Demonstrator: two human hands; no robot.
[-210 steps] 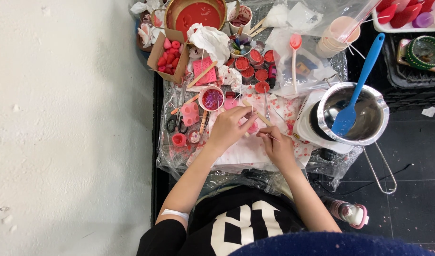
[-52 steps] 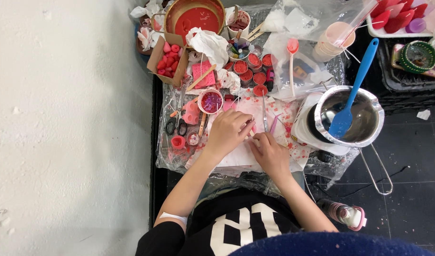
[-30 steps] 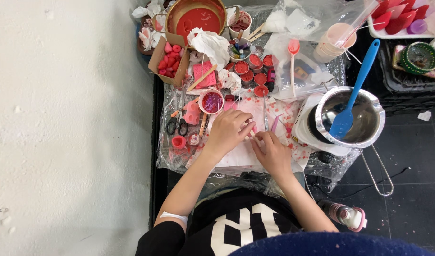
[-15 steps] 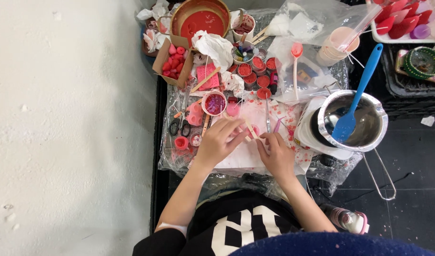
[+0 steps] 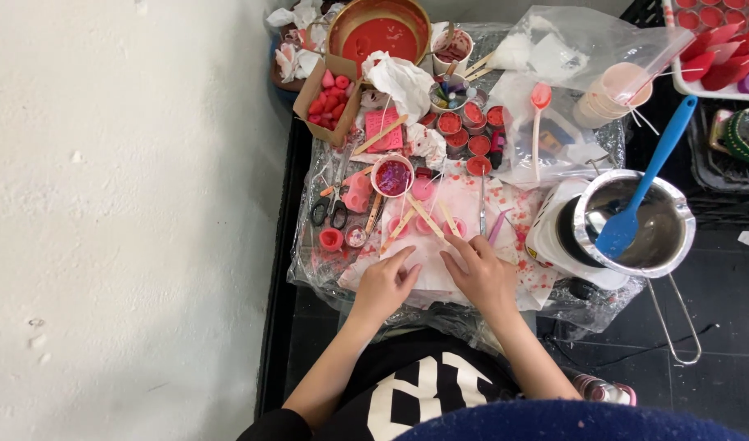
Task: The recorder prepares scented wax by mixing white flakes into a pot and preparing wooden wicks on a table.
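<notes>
My left hand [image 5: 384, 284] rests on a wax-stained white sheet [image 5: 440, 269] at the near edge of the plastic-covered worktop, fingers together and pointing up. Beside it my right hand [image 5: 478, 274] lies on the same sheet, fingertips near small pink moulds [image 5: 427, 224] crossed by wooden sticks [image 5: 423, 214]. Neither hand visibly holds anything. A small cup of dark red and purple bits [image 5: 392, 176] stands just beyond the left hand.
A steel pot [image 5: 635, 222] with a blue spatula [image 5: 645, 181] sits on a white heater at right. Farther back are red wax cups [image 5: 471, 122], a cardboard box of red pieces [image 5: 329, 98], a brass bowl of red wax [image 5: 379, 34], scissors [image 5: 332, 208] and plastic bags [image 5: 570, 57].
Both hands have drawn back toward me from the moulds and sticks onto the white sheet. The view has shifted slightly.
</notes>
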